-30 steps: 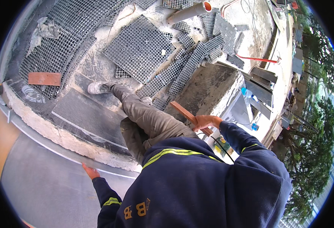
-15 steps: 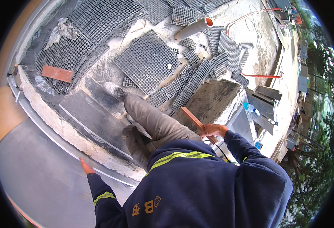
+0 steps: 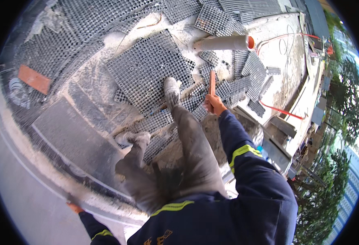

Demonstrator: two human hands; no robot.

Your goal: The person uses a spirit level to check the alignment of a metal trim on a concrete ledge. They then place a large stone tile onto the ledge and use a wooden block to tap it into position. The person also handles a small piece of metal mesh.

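Note:
In my right hand (image 3: 215,104) is a narrow reddish-brown bar (image 3: 212,81), held near its lower end and pointing away from me; I cannot tell its material. That arm stretches forward over black perforated drainage panels (image 3: 148,69). My left hand (image 3: 74,207) is low at the left, against the pale edge of the grey ledge (image 3: 28,196). Its fingers look stretched out, though small and slightly blurred. One of my shoes (image 3: 171,87) is at the large panel's edge, the other (image 3: 134,138) on the near side of the panels.
A white pipe with an orange mouth (image 3: 224,43) lies beyond the panels. An orange-red rectangular piece (image 3: 34,79) rests on panels at the left. Dark sheeting (image 3: 77,134) covers ground beside the rough kerb. An orange hose (image 3: 283,110) and stacked boards (image 3: 283,125) are at the right.
I have stepped forward, with both shoes now by the panels. My right hand has swung from beside my hip out in front, carrying the bar. My left hand remains by the ledge.

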